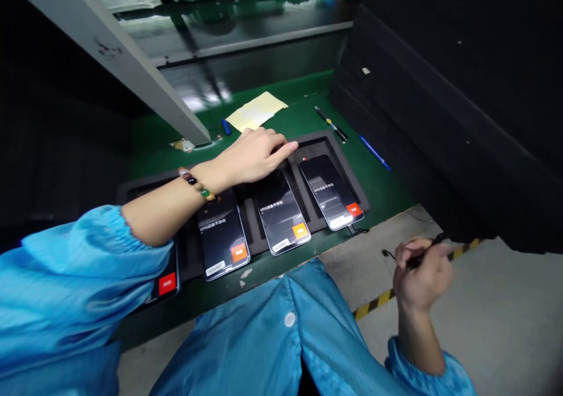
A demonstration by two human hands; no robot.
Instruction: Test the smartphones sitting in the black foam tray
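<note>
A dark foam tray (358, 190) lies on the green bench with several phones in it, each lit with white text and a red or orange button. My left hand (257, 154) reaches across the tray, over the top end of the middle phone (279, 211); its fingers are partly spread and I see nothing in them. To its right lies another phone (332, 193), with a dark plug at its lower end. My right hand (422, 270), slightly blurred, is off the bench's front edge at the right, its fingers closed round a black cable (416, 261).
Behind the tray are a yellow paper (257, 111), a blue cap (226, 127), a black pen (331, 124) and a blue pen (374, 152). A grey post (132, 61) slants down at the left. Black panels (417, 108) stand at the right.
</note>
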